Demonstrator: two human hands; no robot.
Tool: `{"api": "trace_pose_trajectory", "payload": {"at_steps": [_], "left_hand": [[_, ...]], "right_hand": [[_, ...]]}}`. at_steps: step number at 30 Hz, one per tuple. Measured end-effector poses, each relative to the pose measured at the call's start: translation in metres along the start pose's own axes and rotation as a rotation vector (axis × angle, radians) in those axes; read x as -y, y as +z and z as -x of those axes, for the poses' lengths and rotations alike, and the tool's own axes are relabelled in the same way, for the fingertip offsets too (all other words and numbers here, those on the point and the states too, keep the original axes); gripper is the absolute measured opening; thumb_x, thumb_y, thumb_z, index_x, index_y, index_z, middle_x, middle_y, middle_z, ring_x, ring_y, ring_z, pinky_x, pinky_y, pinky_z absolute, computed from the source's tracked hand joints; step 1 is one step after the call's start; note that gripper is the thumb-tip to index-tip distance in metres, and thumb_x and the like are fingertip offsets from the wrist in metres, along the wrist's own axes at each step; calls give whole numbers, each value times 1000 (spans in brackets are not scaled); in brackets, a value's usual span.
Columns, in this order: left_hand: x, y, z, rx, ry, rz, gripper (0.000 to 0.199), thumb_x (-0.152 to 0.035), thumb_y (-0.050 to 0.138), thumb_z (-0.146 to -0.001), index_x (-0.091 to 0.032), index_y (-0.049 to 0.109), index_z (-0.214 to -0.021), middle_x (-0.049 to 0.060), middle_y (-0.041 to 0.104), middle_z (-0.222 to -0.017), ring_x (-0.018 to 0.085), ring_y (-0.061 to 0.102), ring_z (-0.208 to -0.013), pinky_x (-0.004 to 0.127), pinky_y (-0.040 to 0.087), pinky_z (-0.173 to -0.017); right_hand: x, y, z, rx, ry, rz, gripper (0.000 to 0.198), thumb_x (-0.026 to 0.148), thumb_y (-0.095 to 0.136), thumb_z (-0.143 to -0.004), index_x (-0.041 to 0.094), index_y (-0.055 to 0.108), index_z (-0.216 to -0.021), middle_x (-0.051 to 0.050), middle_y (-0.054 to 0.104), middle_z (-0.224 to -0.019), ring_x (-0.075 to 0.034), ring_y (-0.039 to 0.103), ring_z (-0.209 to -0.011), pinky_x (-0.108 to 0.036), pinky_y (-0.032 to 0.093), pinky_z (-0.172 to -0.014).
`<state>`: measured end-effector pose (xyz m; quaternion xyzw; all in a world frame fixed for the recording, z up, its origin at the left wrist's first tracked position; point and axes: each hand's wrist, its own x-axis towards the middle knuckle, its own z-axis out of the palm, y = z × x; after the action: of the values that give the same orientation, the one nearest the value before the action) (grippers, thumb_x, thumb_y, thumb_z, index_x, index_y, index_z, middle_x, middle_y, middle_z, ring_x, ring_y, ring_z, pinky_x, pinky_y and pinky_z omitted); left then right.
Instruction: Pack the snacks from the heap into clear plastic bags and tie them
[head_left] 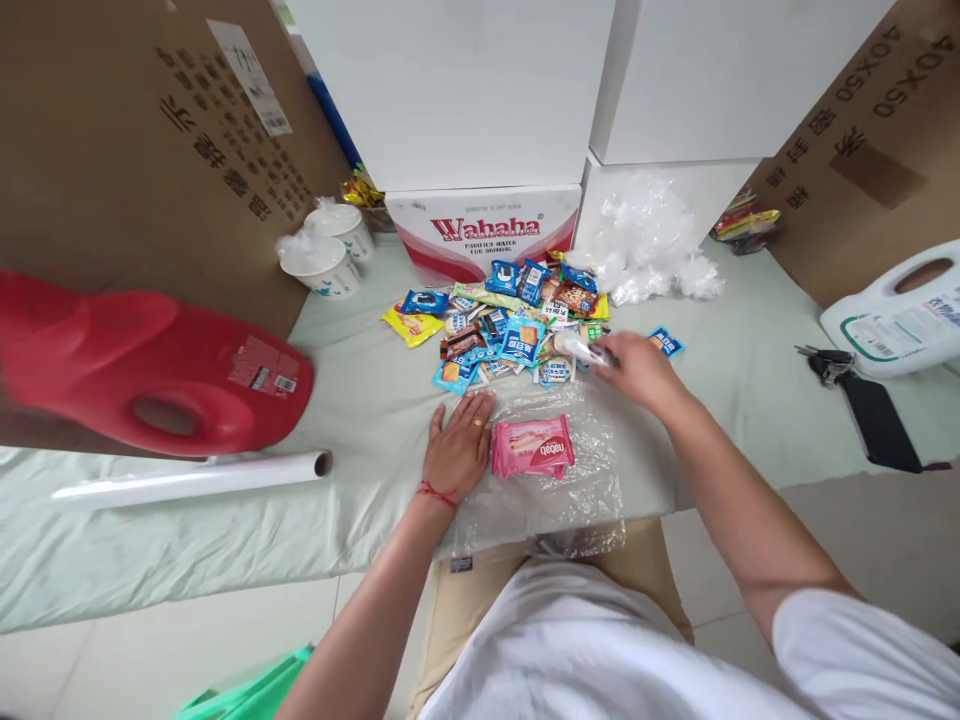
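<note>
My left hand (459, 440) lies flat, fingers stretched out, at the left edge of a clear plastic bag (592, 480) spread on the table. Just right of its fingers, pink Nabati wafer packs (534, 446) rest on the bag. Over the right side of a heap of small wrapped snacks (523, 340), my right hand (637, 368) is closed on a small snack packet (576, 346) with a whitish wrapper. That packet is partly covered by my fingers and blurred, so its print is unreadable. A blue snack packet (666, 341) lies beyond the right hand.
A Wahaha carton (487, 235) and crumpled clear plastic (649, 240) stand behind the heap. To the left are paper tubs (322, 270), a red jug (255, 380) and a plastic roll (195, 478). Keys (829, 365), a black case (877, 420) and a white jug (900, 325) lie right.
</note>
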<state>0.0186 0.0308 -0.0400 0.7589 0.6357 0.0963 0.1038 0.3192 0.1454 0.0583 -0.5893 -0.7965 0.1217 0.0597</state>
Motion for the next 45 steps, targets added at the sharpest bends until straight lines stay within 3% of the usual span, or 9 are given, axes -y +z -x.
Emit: {"api": "trace_pose_trajectory", "payload": {"at_steps": [3,5,10,13,18,24,29,39,45], "left_hand": [[1,2,1,-12,-5,2,57,-29,23,-107,-23,34,-163,7,42,-166,23,33,-157,55,18,-129],[2,3,1,-19,-5,8,58,-26,24,-106,-23,33,-163,8,42,-165,22,33,-157,54,17,-129],[3,5,1,-38,-9,44,60,-18,25,-103,-23,32,-163,9,44,-164,21,35,-156,53,18,-129],[4,5,1,-43,-10,57,60,-17,27,-102,-21,32,-163,9,44,-164,21,35,-156,53,19,-128],[5,6,2,-59,-5,73,58,-19,25,-104,-22,32,-162,9,45,-164,21,37,-155,53,19,-128],[6,7,1,-85,-12,110,57,-23,26,-106,-21,32,-162,11,45,-164,22,39,-154,53,19,-128],[8,6,1,-78,-32,163,60,-19,29,-102,-18,33,-162,12,43,-165,22,40,-153,51,20,-128],[6,4,1,-62,-19,128,70,-8,33,-92,-19,35,-162,10,47,-163,23,39,-154,53,22,-127],[6,3,2,-52,-21,140,72,-7,33,-92,-20,32,-163,9,45,-164,22,37,-155,53,20,-128]], "right_hand": [[25,-22,-40,-180,-122,-84,66,33,66,-90,18,50,-153,-15,54,-149,-32,52,-134,-40,43,-107],[42,-26,-38,-191,-210,-142,65,34,60,-96,20,45,-157,-15,51,-153,-32,48,-137,-44,40,-111],[73,13,26,232,-474,-148,65,40,71,-92,21,53,-151,-15,63,-138,-35,51,-129,-48,41,-108],[82,40,52,316,-435,-40,71,37,77,-88,13,53,-150,-19,61,-137,-36,48,-130,-46,42,-105],[93,50,62,215,-312,24,44,33,61,-99,14,62,-138,-17,66,-130,-34,49,-128,-45,41,-105],[102,61,76,229,-323,20,79,45,80,-85,12,50,-150,-18,53,-152,-37,37,-144,-51,29,-119],[104,60,77,248,-258,35,71,35,73,-90,11,49,-152,-18,59,-142,-35,47,-132,-46,38,-111],[114,72,68,266,-353,106,70,26,66,-89,15,45,-155,-17,60,-139,-35,53,-122,-46,39,-104],[105,59,66,262,-401,98,73,27,70,-87,15,45,-154,-17,59,-138,-34,52,-120,-46,39,-102]]}}
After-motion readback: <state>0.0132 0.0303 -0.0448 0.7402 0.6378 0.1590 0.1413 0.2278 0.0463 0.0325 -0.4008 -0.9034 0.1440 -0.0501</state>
